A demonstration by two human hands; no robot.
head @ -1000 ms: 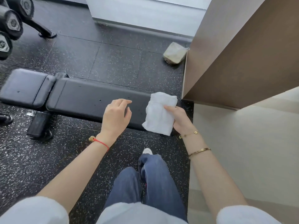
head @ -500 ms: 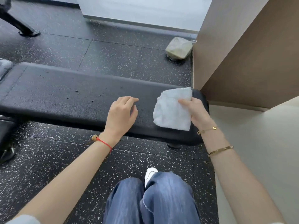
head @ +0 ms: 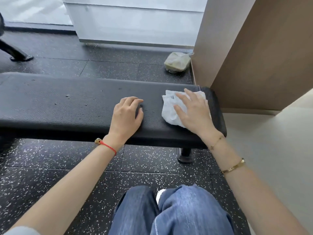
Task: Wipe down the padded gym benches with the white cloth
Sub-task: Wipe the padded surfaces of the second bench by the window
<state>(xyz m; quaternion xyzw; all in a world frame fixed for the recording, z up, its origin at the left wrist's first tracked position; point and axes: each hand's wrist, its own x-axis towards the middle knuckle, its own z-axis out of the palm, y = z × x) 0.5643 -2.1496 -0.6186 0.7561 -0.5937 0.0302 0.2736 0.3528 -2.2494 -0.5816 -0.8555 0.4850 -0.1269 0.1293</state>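
A long black padded bench [head: 67, 106] runs across the view from the left edge to the brown wall. Small dark specks dot its top. The white cloth [head: 169, 107] lies crumpled on the bench's right end. My right hand [head: 193, 112] lies flat on the cloth with fingers spread, pressing it onto the pad. My left hand [head: 127, 114] rests on the pad just left of the cloth, fingers loosely bent, holding nothing.
A brown partition wall [head: 254, 56] stands tight against the bench's right end. A small greenish bag [head: 177, 62] lies on the speckled black floor behind the bench. A black equipment foot [head: 18, 55] sits at far left. My knees in jeans [head: 169, 211] are close below.
I have come closer and lower to the bench. My right hand went from holding the cloth up in its fingers to pressing it flat on the pad. My left hand came down onto the pad.
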